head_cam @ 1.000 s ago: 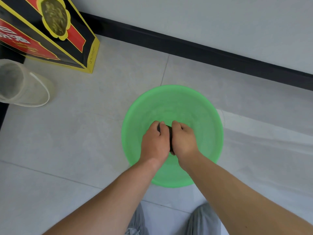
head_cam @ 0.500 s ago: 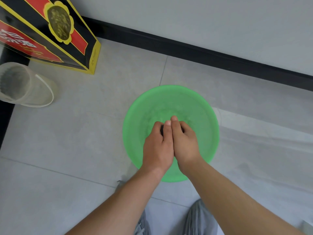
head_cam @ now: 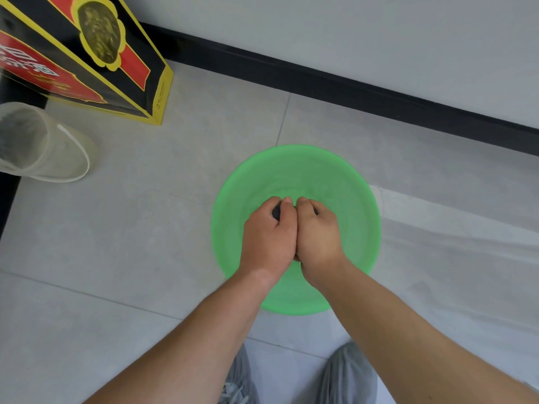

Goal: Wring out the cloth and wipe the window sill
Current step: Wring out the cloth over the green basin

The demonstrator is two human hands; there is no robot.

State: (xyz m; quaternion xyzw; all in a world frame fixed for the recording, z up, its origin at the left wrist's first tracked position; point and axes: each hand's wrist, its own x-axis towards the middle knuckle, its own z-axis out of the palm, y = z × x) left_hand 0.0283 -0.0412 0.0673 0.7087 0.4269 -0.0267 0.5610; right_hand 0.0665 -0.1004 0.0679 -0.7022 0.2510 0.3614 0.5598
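left hand [head_cam: 267, 237], right hand [head_cam: 318, 237] met over cloth [head_cam: 275, 213]

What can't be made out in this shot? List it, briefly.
The cloth: nearly all hidden inside the left hand and right hand; only dark slivers show in the head view.
The basin: hands and forearms cover its middle and near rim, so any water is unclear.
The box: cut off by the top and left edges.
The clear container: cut off by the left edge.
No window sill in view.
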